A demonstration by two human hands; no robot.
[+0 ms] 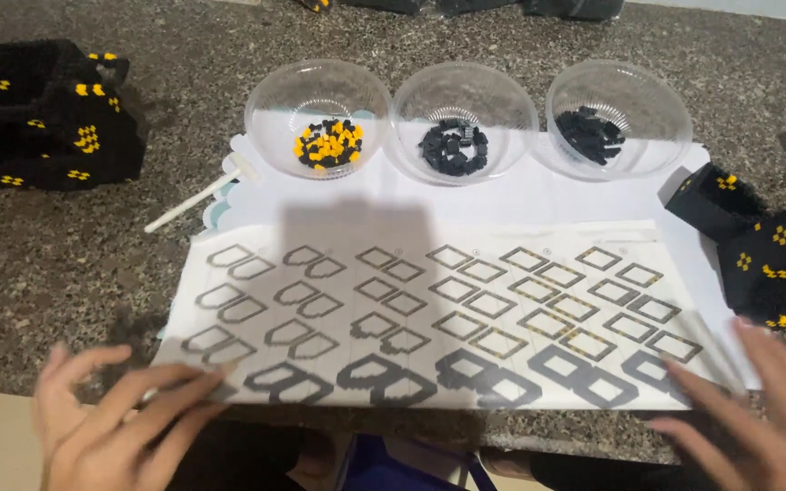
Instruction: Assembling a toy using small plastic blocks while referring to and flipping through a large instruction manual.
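A white instruction sheet (448, 314) printed with rows of grey block diagrams lies flat on the speckled stone counter (184, 227). My left hand (111, 423) rests with spread fingers on the sheet's near left corner. My right hand (757, 409) lies open on its near right corner. Neither hand holds anything. Behind the sheet stand three clear plastic bowls: the left bowl (317, 116) holds yellow and black small bricks, the middle bowl (463, 109) and the right bowl (618, 118) hold black bricks.
A black brick-built model with yellow dots (43, 114) sits at the far left, another black and yellow model (761, 241) at the right. A white stick tool (197, 200) lies left of the bowls. The counter's front edge runs just under my hands.
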